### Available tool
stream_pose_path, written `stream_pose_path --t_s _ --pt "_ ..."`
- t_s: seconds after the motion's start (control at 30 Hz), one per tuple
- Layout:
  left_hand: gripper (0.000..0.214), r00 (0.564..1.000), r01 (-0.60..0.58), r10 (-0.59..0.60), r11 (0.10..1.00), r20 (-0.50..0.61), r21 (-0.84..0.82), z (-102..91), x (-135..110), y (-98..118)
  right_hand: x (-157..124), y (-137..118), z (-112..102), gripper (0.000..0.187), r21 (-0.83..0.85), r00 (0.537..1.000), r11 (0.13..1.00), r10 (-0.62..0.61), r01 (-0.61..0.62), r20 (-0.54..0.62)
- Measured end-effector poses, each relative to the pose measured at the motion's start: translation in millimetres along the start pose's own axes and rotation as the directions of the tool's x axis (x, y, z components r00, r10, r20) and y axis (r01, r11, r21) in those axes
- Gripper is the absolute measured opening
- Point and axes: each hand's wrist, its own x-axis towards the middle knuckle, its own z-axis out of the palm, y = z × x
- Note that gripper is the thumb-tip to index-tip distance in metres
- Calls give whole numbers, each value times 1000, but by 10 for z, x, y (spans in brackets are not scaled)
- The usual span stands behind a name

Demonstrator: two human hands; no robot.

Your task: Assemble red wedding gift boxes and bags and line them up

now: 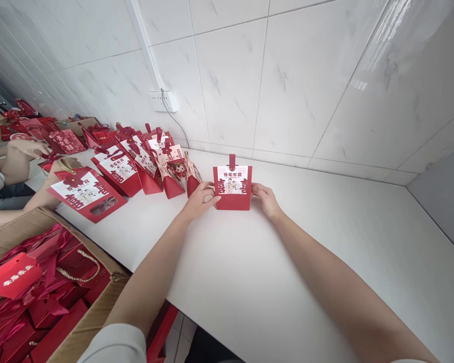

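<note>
A red gift box [233, 202] with a white printed front panel and a ribbon loop on top stands upright on the white table. My left hand [201, 200] holds its left edge, thumb toward the front and the other fingers curled at the side. At the right edge, my right hand [266, 199] grips it too, with the fingertips partly hidden behind the box. Just left of my left hand stands a narrow red and cream gift box [192, 174], seen from its side.
Several finished-looking gift boxes [147, 169] stand in a cluster at left. A co-worker's hand [66, 165] is at another red gift box [103, 207]. A cardboard carton [115, 277] of red boxes sits at lower left. Behind the table [348, 217] is a tiled wall with a socket strip [157, 101].
</note>
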Motion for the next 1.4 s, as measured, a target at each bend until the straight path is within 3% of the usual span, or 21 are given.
stream_pose_path --t_s 0.13,0.2,0.27,0.37,0.43,0.5,0.67,0.73,0.87,0.93,1.03,1.1,1.2,1.3,1.37,1.4 --pt "24 958 81 -76 997 -275 6 103 11 -31 -55 -16 22 44 -86 979 996 -21 3 -201" --pt "29 940 34 -37 999 -340 -13 96 0 8 -69 -6 33 46 -142 954 990 -26 -17 -297" --pt "35 957 -67 40 994 -287 -84 57 -18 89 -60 11 37 42 -174 947 984 -8 -51 -322" --pt "56 986 -162 151 965 -65 -205 39 -47 217 -19 41 38 29 -124 969 989 48 -80 -243" --pt "60 987 -136 152 965 53 -225 91 -53 246 8 57 41 36 -62 980 994 75 -88 -183" --pt "47 993 -44 65 978 98 -203 174 -43 203 24 70 42 48 21 986 995 101 -99 -131" --pt "40 976 206 -215 957 -22 -206 286 4 31 41 95 6 60 193 981 972 155 -131 -115" --pt "42 980 180 -198 938 -31 -295 284 -1 64 46 99 -6 60 159 983 978 154 -137 -101" --pt "66 993 99 -117 930 -29 -354 308 -60 232 31 84 21 38 -74 995 993 90 -92 -34" --pt "71 980 173 -194 938 -42 -300 336 -80 255 13 69 45 36 -117 997 991 72 -71 -2" --pt "67 950 287 -310 899 -19 -331 350 -61 178 4 64 57 34 -47 994 993 108 -107 9" --pt "68 927 296 -366 853 -87 -429 317 -17 117 17 80 44 35 42 987 986 161 -160 -24" --pt "66 845 144 -388 829 -369 -540 162 57 106 48 124 11 37 174 969 959 239 -225 -66" --pt "67 681 -79 -309 870 -664 -486 -113 85 154 64 159 -8 38 233 956 938 282 -258 -76" --pt "68 571 -142 -272 897 -775 -419 -305 70 160 60 167 -7 38 221 956 939 285 -264 -69" --pt "66 546 -146 -276 898 -791 -415 -384 57 149 56 167 -4 38 207 958 942 281 -263 -63"
